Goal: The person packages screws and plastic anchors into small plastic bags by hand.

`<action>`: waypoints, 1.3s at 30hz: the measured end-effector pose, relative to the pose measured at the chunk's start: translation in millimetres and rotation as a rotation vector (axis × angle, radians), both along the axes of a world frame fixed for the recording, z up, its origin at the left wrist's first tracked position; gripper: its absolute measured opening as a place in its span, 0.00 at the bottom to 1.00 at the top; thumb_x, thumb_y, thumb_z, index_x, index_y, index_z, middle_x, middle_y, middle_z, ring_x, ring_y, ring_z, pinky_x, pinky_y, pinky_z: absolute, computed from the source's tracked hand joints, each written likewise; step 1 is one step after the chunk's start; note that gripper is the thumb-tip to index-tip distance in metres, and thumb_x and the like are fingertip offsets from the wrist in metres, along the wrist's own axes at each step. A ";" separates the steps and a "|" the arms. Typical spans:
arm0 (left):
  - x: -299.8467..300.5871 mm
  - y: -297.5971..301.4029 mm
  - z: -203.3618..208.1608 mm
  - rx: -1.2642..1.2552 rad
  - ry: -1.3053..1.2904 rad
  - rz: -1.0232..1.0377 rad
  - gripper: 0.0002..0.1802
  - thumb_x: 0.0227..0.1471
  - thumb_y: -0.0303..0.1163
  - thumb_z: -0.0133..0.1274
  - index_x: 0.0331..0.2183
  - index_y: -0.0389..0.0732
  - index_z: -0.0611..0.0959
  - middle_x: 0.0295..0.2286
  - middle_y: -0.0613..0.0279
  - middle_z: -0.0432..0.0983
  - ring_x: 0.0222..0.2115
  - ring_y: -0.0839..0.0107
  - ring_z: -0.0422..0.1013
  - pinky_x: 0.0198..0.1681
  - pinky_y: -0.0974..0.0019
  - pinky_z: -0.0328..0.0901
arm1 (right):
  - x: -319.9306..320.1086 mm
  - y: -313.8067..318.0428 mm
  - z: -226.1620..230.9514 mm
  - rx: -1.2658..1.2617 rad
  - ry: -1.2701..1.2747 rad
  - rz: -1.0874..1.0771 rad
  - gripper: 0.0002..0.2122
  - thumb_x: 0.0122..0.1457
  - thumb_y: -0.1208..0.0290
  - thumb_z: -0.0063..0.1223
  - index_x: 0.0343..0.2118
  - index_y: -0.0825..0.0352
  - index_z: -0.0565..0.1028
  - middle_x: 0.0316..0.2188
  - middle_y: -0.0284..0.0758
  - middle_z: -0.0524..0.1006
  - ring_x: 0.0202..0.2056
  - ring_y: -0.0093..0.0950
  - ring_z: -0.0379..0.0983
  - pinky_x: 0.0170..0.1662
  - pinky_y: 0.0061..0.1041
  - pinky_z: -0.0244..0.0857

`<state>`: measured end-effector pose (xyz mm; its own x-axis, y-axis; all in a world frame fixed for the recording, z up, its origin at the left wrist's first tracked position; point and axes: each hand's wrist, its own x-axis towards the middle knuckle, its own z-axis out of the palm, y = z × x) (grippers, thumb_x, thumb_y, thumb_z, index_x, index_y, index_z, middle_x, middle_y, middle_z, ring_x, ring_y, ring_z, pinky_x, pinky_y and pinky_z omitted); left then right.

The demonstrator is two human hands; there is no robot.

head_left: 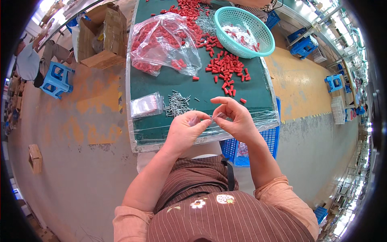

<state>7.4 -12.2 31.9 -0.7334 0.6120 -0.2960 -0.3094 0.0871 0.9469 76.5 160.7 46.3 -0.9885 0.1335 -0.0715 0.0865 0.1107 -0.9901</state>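
While my left hand (187, 128) and right hand (238, 121) meet just right of the near screw heap (177, 104), a small clear bag (216, 117) is held between them, above the near edge of the counter (161, 85). Left: narrow, thumb and forefinger pinched on the film. Right: thumb and a fingertip close together on the film's other side, one finger raised away. My fingers cover part of the bag; whether anything is inside, I cannot tell. Step in hand, by my judgement: parting the bag's mouth. If so, the next move calls for a light rub to separate the layers, then a steady pinch to keep the mouth wide. Containers, placed from the screw heap: just left of it, a stack of flat clear bags (145, 105), apparently unfilled; beyond it, a large clear sack (161, 42) well loaded with red plugs; beyond and to the right, loose red plugs (225, 66), then a turquoise basket (264, 38) holding white and clear pieces mixed with red, too jumbled to identify. Nearer me and right of the heap, lower than the counter, a blue crate (242, 162) contains clear packets showing some red.
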 end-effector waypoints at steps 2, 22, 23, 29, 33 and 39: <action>-0.8 0.3 -4.7 -0.089 0.106 -0.054 0.09 0.51 0.30 0.57 0.33 0.36 0.83 0.25 0.68 0.75 0.27 0.82 0.67 0.31 0.74 0.64 | -0.4 0.0 -0.5 -0.021 0.003 -0.020 0.18 0.53 0.82 0.52 0.49 0.69 0.69 0.30 0.29 0.74 0.33 0.15 0.70 0.39 0.17 0.66; -2.1 1.1 -7.1 -0.052 -0.225 0.137 0.05 0.46 0.25 0.62 0.24 0.39 0.80 0.22 0.72 0.72 0.23 0.84 0.63 0.26 0.77 0.59 | 1.5 -2.8 -1.7 0.338 0.177 -0.191 0.11 0.51 0.79 0.55 0.38 0.69 0.74 0.32 0.33 0.73 0.35 0.22 0.71 0.40 0.21 0.65; -1.6 1.1 -8.9 -0.054 -0.213 0.157 0.06 0.45 0.25 0.63 0.23 0.39 0.79 0.22 0.72 0.71 0.23 0.84 0.63 0.26 0.77 0.59 | 1.1 -5.4 0.1 0.308 0.166 -0.184 0.09 0.51 0.79 0.55 0.36 0.70 0.74 0.31 0.33 0.73 0.34 0.23 0.71 0.39 0.22 0.65; 2.9 3.9 -15.6 -0.033 -0.161 0.155 0.08 0.45 0.25 0.63 0.22 0.40 0.77 0.22 0.72 0.71 0.24 0.83 0.63 0.26 0.76 0.60 | 1.1 -7.2 1.2 0.240 0.043 -0.114 0.06 0.51 0.76 0.56 0.32 0.70 0.75 0.29 0.34 0.72 0.31 0.25 0.71 0.37 0.23 0.65; 10.6 6.2 -17.0 -0.029 0.022 0.148 0.08 0.46 0.25 0.61 0.22 0.38 0.77 0.22 0.72 0.71 0.24 0.83 0.64 0.27 0.75 0.61 | -1.4 -14.8 -6.0 0.278 -0.039 -0.034 0.06 0.53 0.74 0.56 0.31 0.71 0.74 0.26 0.32 0.72 0.29 0.21 0.68 0.33 0.20 0.64; 14.3 3.4 -19.7 -0.150 0.345 0.063 0.05 0.49 0.26 0.58 0.26 0.37 0.78 0.23 0.74 0.72 0.24 0.87 0.64 0.26 0.77 0.60 | -1.3 -14.9 -14.1 0.258 -0.077 -0.047 0.04 0.53 0.76 0.54 0.28 0.71 0.73 0.21 0.27 0.71 0.23 0.14 0.64 0.27 0.16 0.61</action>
